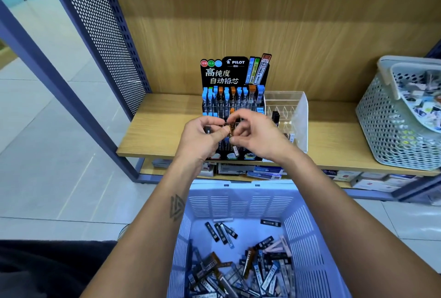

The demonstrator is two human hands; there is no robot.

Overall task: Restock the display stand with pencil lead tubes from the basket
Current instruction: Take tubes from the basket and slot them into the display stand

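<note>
Two hands raised in front of display stand [235, 106], meeting at its middle rows. Far left: perforated metal side panel [100, 35] of shelving unit, tiled floor [47, 142] beyond. Left hand [202, 136] curled, gripping small bunch of dark tubes [208, 129] in palm, thumb and forefinger pinching one brown-capped tube [231, 128] at gap between hands. Triangle tattoo on left forearm. Right hand [256, 134] also curled, fingertips pinching same brown-capped tube from other side; exact contact partly hidden by fingers. Stand sits on wooden shelf [155, 130], black header card with PILOT logo and Chinese text, back rows filled with upright tubes, mostly blue caps, some orange, one green. Lower front rows mostly hidden behind hands. Just beside stand on right: clear acrylic organizer [293, 116], touching or nearly so, can't tell which; few small items inside. Far right on same shelf: grey-green perforated basket [391, 130] with mixed small packets. Below, near bottom centre: blue slatted basket [238, 202] under forearms, loose pile of pencil lead tubes [238, 274] on its floor, black, blue, brown and pink, several scattered apart toward back wall. Lower shelf under stand stacked with boxed stock [262, 171].
</note>
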